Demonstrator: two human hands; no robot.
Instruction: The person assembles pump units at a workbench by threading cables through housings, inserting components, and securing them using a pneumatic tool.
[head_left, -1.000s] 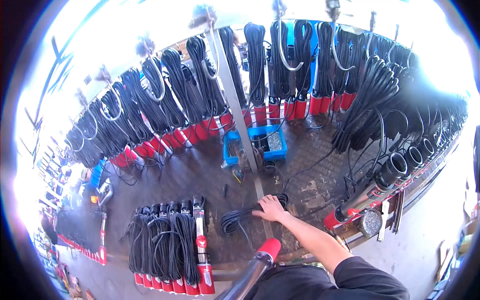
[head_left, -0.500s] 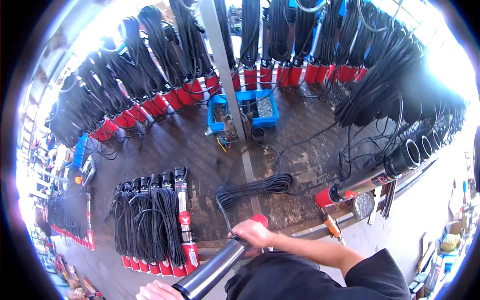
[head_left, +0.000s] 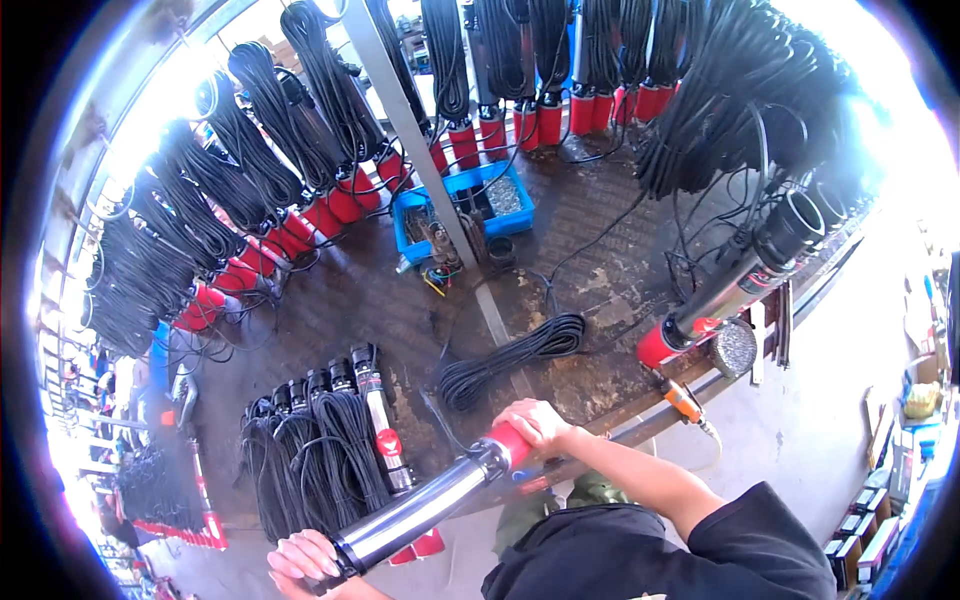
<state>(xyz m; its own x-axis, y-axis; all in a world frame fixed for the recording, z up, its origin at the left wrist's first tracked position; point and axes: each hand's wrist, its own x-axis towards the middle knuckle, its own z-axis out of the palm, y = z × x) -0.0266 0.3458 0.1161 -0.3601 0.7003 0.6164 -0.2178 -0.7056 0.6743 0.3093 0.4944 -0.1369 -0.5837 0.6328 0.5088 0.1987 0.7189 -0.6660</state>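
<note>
A submersible pump (head_left: pixel 415 513) with a shiny steel body lies slanted in front of me, low left to upper right, at the bench's near edge. My left hand (head_left: pixel 303 560) is closed around its black lower end. Over the red cap at the other end, my right hand (head_left: pixel 537 422) is wrapped. A thin black cable runs from the collar beside that cap toward a tied coil of black cable (head_left: pixel 515 360) on the bench, just beyond my right hand.
Finished-looking pumps with coiled cables (head_left: pixel 325 455) lie left of mine. More stand along the back (head_left: pixel 345 195). A blue parts tray (head_left: pixel 515 222) sits behind a metal post (head_left: pixel 415 125). At right are another pump (head_left: pixel 715 305), an orange-handled tool (head_left: pixel 683 400) and a round metal block (head_left: pixel 735 348).
My right hand has moved from the black collar onto the red cap, uncovering the collar. The pump has shifted slightly up and right, with my left hand still on its lower end. My view has turned.
</note>
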